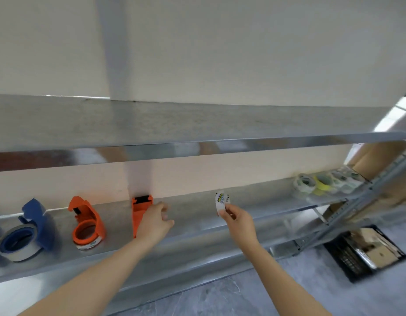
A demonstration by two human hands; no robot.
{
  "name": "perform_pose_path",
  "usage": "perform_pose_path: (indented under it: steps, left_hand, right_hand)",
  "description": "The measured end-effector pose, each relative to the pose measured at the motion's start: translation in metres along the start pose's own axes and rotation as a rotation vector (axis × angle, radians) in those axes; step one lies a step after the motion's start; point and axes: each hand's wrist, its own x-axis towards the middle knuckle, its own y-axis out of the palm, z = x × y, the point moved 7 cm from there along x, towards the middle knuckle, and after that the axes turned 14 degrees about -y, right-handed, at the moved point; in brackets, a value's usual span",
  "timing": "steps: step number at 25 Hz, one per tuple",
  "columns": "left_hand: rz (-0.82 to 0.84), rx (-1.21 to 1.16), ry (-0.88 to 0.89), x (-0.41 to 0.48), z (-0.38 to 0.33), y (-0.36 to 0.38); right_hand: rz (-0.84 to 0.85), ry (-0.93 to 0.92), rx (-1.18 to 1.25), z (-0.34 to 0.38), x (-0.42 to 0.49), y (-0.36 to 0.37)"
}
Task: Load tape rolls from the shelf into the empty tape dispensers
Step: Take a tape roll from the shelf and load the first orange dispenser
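Shelf (193,208): my right hand (237,221) pinches roll (221,201) edge-on, right of dispenser (139,208); left hand (154,224) at it, fingers loose.

Blue dispenser (35,226) at the left of the shelf (197,208), on its side, a pale roll on a blue core seated in it. Next along, orange dispenser (87,224), also on its side, roll loaded. Third orange dispenser (139,208) edge-on by the wall, lower part hidden behind the left hand (155,222). Small labelled roll (221,201) pinched upright in the right hand (237,221), above the shelf. Loose rolls (323,182) clustered at the far right end, blurred.
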Motion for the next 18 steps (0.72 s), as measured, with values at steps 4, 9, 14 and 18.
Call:
perform_pose_path:
  steps: [4, 9, 14, 18]
  left_hand:
    - [0.164, 0.014, 0.144, -0.022, -0.08, 0.076]
    - [0.294, 0.039, 0.251, -0.06, -0.174, 0.178]
    - [0.325, 0.05, 0.266, -0.093, -0.252, 0.273]
    - [0.322, 0.051, 0.24, -0.108, -0.293, 0.333]
  right_hand:
    - [-0.08, 0.002, -0.178, -0.029, -0.01, -0.087]
    - [-0.085, -0.044, -0.455, -0.07, -0.023, -0.205]
    - [-0.027, -0.135, -0.73, -0.123, -0.027, -0.311]
    - [-0.026, -0.16, -0.768, -0.163, -0.021, -0.373]
